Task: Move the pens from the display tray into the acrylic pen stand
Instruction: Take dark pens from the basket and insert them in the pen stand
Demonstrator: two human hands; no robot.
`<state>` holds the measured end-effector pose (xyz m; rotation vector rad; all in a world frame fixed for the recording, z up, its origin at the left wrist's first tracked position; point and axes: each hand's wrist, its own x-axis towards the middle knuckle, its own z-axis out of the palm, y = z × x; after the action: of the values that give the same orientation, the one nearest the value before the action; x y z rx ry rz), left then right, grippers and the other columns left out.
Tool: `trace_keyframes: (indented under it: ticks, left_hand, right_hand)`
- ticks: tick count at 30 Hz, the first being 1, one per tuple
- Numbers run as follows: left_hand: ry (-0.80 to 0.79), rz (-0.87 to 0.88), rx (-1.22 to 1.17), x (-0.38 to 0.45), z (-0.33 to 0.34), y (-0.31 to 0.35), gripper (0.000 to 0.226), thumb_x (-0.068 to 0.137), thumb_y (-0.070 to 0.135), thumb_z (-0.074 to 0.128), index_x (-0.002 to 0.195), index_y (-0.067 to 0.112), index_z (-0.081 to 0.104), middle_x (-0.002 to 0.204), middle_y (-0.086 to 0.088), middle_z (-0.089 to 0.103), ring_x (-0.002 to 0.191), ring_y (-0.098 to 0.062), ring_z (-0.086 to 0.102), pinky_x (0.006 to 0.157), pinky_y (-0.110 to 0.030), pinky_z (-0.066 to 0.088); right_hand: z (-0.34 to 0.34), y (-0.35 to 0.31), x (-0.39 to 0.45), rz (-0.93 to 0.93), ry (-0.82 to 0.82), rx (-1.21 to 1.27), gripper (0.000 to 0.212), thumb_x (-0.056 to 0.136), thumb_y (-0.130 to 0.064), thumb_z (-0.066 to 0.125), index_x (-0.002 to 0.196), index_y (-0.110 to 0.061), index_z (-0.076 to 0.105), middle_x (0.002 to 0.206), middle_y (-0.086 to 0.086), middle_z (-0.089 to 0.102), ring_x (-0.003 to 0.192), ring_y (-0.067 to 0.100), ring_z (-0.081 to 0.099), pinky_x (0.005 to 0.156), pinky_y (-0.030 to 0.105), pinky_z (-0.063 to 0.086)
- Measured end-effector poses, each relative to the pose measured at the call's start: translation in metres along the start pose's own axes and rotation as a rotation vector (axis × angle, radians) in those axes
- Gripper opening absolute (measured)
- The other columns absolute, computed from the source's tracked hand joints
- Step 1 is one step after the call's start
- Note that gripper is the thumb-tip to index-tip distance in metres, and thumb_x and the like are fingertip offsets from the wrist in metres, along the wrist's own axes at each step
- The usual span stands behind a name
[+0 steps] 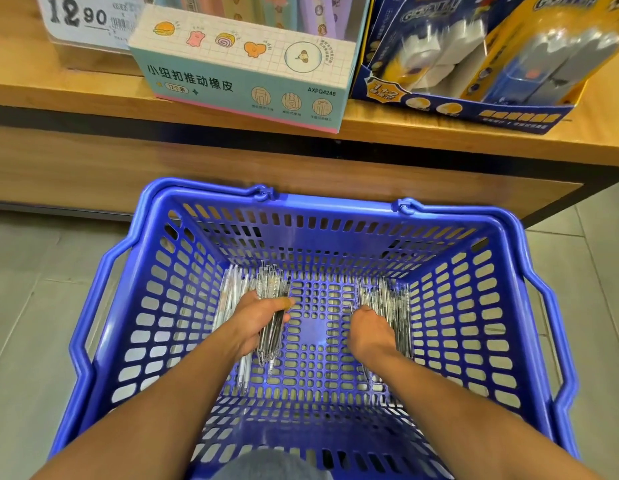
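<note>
Both hands (263, 317) (368, 332) around pen bundles (271, 306)

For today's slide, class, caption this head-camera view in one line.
Both hands reach into a blue basket: left hand grips a bundle of pens, right hand rests on another pile.

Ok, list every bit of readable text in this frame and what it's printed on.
"12.90": price card, top left of the shelf.
"小纽扣推动橡皮", "12个装", "AXPQ4248": pastel eraser box.
"GOAL!", "1+2": blue and yellow display box.
Too small or blurred: the price card's barcode lines, the captions under the eraser box icons, the yellow strip on the blue box.
No text shows on the basket or pens.
</note>
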<state>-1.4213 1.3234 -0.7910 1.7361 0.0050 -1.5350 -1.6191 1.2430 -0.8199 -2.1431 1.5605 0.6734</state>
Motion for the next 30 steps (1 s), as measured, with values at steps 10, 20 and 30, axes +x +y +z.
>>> trace_keyframes:
  ticks: [10, 20, 30]
  left_hand:
    - [-0.117, 0.059, 0.056, -0.001, 0.005, -0.003, 0.119, 0.062, 0.021, 0.089, 0.154, 0.009, 0.016, 0.141, -0.021, 0.052, 0.127, -0.032, 0.053, 0.109, -0.051, 0.041]
    - [-0.214, 0.056, 0.208, -0.007, 0.006, -0.004, 0.073, 0.065, 0.02, 0.091, 0.128, 0.01, 0.057, 0.121, -0.008, 0.07, 0.121, -0.026, 0.059, 0.105, -0.039, 0.043]
    - [-0.097, -0.013, 0.044, -0.011, 0.008, 0.006, 0.116, 0.075, -0.001, 0.081, 0.156, 0.011, -0.002, 0.109, -0.027, 0.07, 0.085, -0.031, 0.073, 0.068, -0.041, 0.061]
  right_hand:
    - [-0.034, -0.036, -0.003, -0.168, -0.323, 1.093, 0.003, 0.093, -0.011, 0.06, 0.095, -0.008, 0.059, 0.079, 0.009, 0.07, 0.053, 0.013, 0.063, 0.046, 0.021, 0.046]
    - [-0.039, -0.037, 0.0, -0.227, -0.506, 1.353, 0.023, 0.082, -0.03, 0.069, 0.088, -0.009, 0.067, 0.074, 0.008, 0.073, 0.065, 0.017, 0.071, 0.052, 0.019, 0.053]
    - [-0.042, -0.001, 0.03, 0.144, 0.134, 0.241, 0.015, 0.096, -0.017, 0.059, 0.101, -0.003, 0.064, 0.093, 0.012, 0.068, 0.082, 0.027, 0.064, 0.067, 0.031, 0.052]
